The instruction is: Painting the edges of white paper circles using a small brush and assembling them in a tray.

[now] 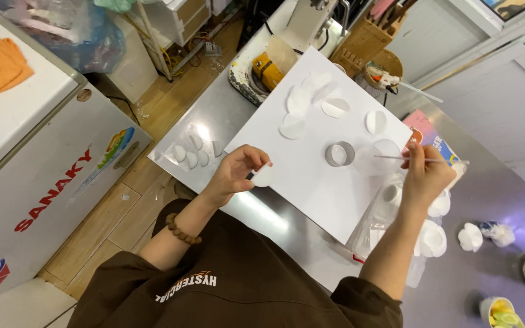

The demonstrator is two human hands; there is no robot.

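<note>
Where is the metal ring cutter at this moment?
In the head view, the metal ring cutter stands on the white board, right of centre, between the left hand and the right hand.

One white board (311, 182) lies on the tabletop (493, 182), with one metal ring cutter (339, 153) on it. Near the board's far edge lie five white dough rounds (293, 129). By the tabletop's left edge lie five small half-rounds (192, 152).
</note>
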